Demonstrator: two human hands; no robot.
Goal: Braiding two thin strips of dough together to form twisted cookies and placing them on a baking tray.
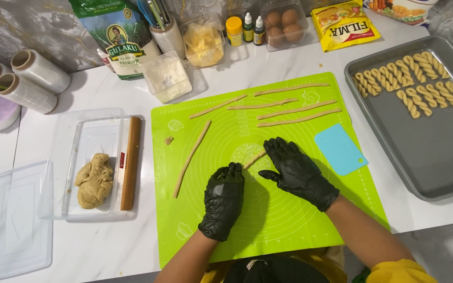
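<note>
Both my hands wear black gloves and lie flat, palms down, on a green silicone mat (289, 209). Between my left hand (223, 199) and my right hand (296, 172) a thin dough strip (254, 159) shows; its ends run under the fingers. A long dough rope (191, 157) lies to the left on the mat. Several more rolled ropes (289, 110) lie across the mat's far part. A small dough crumb (169, 140) sits near the mat's left edge.
A blue scraper (340, 149) lies right of my right hand. A grey baking tray (436, 152) at right holds several twisted dough pieces (410, 81). Left, a clear container (87, 136) holds a dough lump (95, 181) and a wooden rolling pin (131, 162). Ingredients line the back.
</note>
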